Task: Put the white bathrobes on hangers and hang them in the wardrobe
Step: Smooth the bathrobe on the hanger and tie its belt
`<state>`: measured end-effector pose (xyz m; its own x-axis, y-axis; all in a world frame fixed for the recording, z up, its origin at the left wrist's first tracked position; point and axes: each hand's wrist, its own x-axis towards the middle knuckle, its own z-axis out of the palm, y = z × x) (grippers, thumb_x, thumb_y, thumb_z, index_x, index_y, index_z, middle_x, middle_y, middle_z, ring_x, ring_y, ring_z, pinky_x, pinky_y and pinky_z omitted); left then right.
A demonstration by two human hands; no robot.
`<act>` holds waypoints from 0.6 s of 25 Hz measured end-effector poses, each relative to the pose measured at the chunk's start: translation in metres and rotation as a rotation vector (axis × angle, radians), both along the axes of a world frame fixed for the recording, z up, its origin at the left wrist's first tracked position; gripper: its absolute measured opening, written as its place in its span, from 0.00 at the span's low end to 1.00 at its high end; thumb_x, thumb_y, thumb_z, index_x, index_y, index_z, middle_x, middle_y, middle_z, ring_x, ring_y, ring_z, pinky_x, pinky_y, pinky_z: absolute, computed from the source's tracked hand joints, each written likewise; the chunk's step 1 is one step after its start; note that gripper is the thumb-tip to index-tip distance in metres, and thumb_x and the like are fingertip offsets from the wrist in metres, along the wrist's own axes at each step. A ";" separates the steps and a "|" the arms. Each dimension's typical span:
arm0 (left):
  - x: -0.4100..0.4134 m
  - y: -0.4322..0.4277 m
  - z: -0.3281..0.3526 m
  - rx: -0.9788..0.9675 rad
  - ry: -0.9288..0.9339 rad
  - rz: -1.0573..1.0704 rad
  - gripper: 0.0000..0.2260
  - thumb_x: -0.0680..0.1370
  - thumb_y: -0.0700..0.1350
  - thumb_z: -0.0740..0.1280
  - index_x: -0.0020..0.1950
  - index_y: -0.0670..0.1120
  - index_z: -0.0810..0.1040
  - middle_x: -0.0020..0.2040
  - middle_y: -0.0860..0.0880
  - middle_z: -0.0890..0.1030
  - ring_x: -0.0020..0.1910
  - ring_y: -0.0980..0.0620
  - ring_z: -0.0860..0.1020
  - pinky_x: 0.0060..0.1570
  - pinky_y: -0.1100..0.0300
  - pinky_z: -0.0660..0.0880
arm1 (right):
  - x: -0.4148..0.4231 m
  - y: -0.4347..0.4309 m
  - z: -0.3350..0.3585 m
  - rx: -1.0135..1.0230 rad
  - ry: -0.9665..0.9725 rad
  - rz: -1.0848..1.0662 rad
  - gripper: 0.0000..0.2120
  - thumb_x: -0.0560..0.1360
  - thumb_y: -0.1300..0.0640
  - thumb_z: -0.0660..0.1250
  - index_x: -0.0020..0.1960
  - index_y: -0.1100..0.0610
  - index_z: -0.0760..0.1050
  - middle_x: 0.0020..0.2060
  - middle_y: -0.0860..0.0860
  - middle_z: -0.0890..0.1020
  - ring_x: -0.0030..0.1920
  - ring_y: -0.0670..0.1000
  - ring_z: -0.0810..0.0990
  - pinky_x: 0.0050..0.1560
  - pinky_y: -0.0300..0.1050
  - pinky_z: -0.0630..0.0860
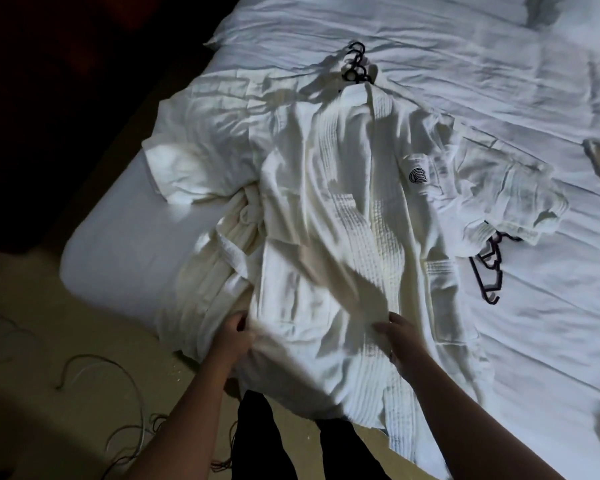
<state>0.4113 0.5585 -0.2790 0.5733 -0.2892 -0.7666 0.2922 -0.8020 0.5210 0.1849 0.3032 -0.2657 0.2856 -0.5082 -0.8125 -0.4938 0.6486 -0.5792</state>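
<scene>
**Robe spread out on the bed, both hands down at its bottom edge**

So the white bathrobe (326, 209) is lying front-up in the middle of the frame, spread across the bed (465, 64). Its collar is pointing toward the top and its hem is spilling over the mattress edge at the bottom. The left hand (234, 332) is gripping a bunch of the lower left cloth, fingers curled in tight. The right hand (400, 336) is sitting on the quilted front band, thumb sticking out left. It's blurry, so I can't tell if it's pinching or just pressing. Black hanger hooks (355, 62) are poking out just above the collar. More black hangers (487, 268) are lying at right, partly covered by the robe's cloth. A second robe (222, 237) is peeking out underneath at left. Cables (94, 372) are trailing over the floor at lower left.
</scene>
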 end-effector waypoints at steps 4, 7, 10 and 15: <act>0.021 -0.022 0.001 -0.016 -0.085 0.109 0.17 0.80 0.49 0.70 0.68 0.44 0.80 0.61 0.45 0.82 0.60 0.44 0.79 0.57 0.55 0.73 | 0.017 -0.018 -0.006 -0.167 0.075 -0.021 0.04 0.76 0.60 0.73 0.44 0.60 0.85 0.36 0.56 0.83 0.34 0.50 0.79 0.33 0.38 0.75; 0.026 -0.024 0.000 0.162 -0.211 0.030 0.16 0.78 0.46 0.71 0.65 0.42 0.79 0.61 0.41 0.82 0.59 0.39 0.79 0.52 0.55 0.71 | 0.007 -0.021 -0.010 -0.286 0.143 -0.056 0.01 0.74 0.62 0.73 0.44 0.60 0.83 0.33 0.54 0.80 0.31 0.49 0.75 0.25 0.34 0.70; 0.021 -0.030 0.007 0.052 -0.229 0.041 0.15 0.78 0.44 0.69 0.65 0.47 0.79 0.58 0.46 0.82 0.55 0.44 0.79 0.52 0.54 0.75 | 0.004 -0.018 -0.019 -0.034 0.025 0.061 0.15 0.67 0.59 0.78 0.52 0.59 0.82 0.40 0.56 0.86 0.38 0.52 0.81 0.36 0.41 0.75; 0.040 -0.047 0.010 -0.087 -0.271 0.242 0.18 0.80 0.46 0.68 0.69 0.42 0.78 0.62 0.44 0.83 0.61 0.46 0.80 0.59 0.58 0.73 | 0.010 -0.011 -0.040 -0.081 0.145 0.110 0.04 0.79 0.61 0.68 0.47 0.60 0.81 0.32 0.51 0.80 0.29 0.45 0.74 0.31 0.41 0.69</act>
<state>0.4513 0.5116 -0.2693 0.8121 -0.1777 -0.5557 0.3098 -0.6758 0.6689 0.1948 0.2918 -0.3062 0.2263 -0.5454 -0.8070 -0.6414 0.5401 -0.5449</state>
